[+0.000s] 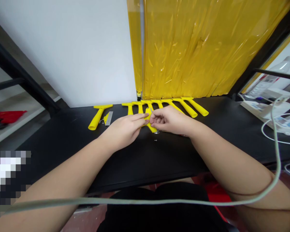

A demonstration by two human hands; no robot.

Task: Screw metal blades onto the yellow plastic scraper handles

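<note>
A yellow plastic scraper (pixel 152 128) lies on the black table between my hands, with a bit of metal showing at its near end. My left hand (pixel 127 129) grips its left side, fingers pressed together against the plastic. Over its right side, my right hand (pixel 170 120) is closed in a pinch with curled fingers; whatever is between the fingertips is too small to tell. A small screw (pixel 155 140) lies just in front of the scraper. Left of my left hand are a yellow piece with a metal blade (pixel 109 118) and a T-shaped yellow handle (pixel 96 118).
Several more yellow T-shaped handles (pixel 189 108) lie in a row along the back of the black table (pixel 145 161). Behind them stand a white panel (pixel 87 54) and yellow plastic sheeting (pixel 195 48). A pale cable (pixel 135 201) crosses in front of my arms.
</note>
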